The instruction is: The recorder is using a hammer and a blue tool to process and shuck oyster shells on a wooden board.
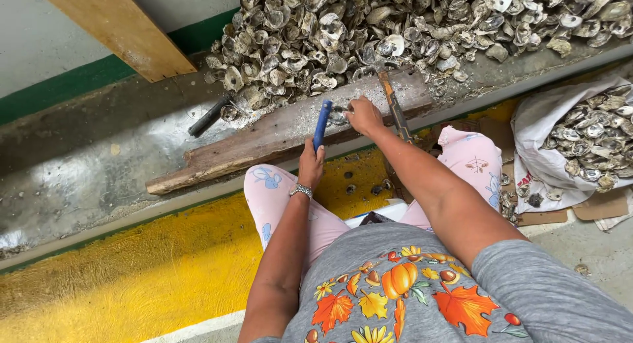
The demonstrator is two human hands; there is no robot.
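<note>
Near: left hand (310, 164) at centre frame, fingers wrapped tight on the blue-handled tool (322, 123). The tool's long axis runs near upright in the frame, pointing toward 12 o'clock with a slight lean to 1, its tip just short of the shell.

Next out: right hand (362, 114), at about 1 o'clock from the left hand, fingers pressed down on a single oyster shell (337, 115) that lies on the worn wooden plank (277, 135). The shell sits at 9 o'clock from the right hand's knuckles and at 1 o'clock from the left fist, just beside the tool's top end. The right hand is the one touching it; the left reaches it only through the tool. Cannot tell if the tool tip touches the shell.

The plank's long axis runs from 8 o'clock to 2 o'clock.

Far: big pile of empty shells (409, 33) at 12 to 2 o'clock, beyond the plank. White sack of shells (580, 145) at 3 o'clock, well apart from both hands.
</note>
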